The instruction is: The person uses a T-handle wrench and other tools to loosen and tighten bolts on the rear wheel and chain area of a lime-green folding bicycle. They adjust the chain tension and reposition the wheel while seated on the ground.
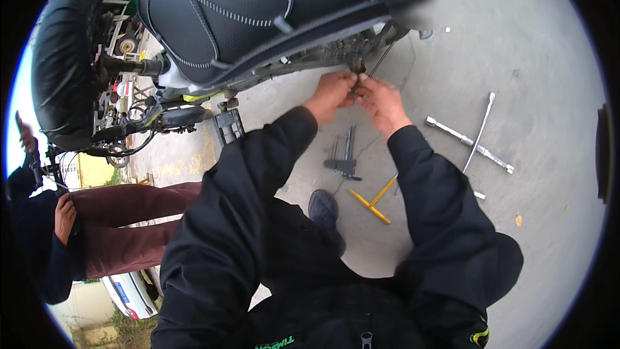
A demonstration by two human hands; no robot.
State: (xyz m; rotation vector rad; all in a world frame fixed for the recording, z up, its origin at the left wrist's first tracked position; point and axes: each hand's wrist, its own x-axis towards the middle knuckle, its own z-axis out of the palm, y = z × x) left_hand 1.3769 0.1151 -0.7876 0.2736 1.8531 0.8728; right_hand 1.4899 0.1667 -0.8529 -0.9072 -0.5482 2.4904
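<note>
Evidently both hands meet at one spot, upper centre of the frame. My left grip (331, 94) and right grip (382, 102) come fingertip to fingertip, fingers curled in, at a small dark metal part (359, 66) beneath a long black padded seat with patterned grey cords (252, 45). Whether each is closed on the part or merely touching it, I cannot tell; my fingers cover the lower end. Visible stub sits just up-frame of the fingertips, its long axis seemingly up-and-down; neither side clearly nearer. A thin dark straight rod (382, 58) slants toward upper right, nearer my right. Grey concrete ground (542, 90), right of centre: silver cross-shaped wrench (464, 139). Below my hands: dark grey metal tool with long bars (340, 165), yellow T-shaped tool (370, 205).
</note>
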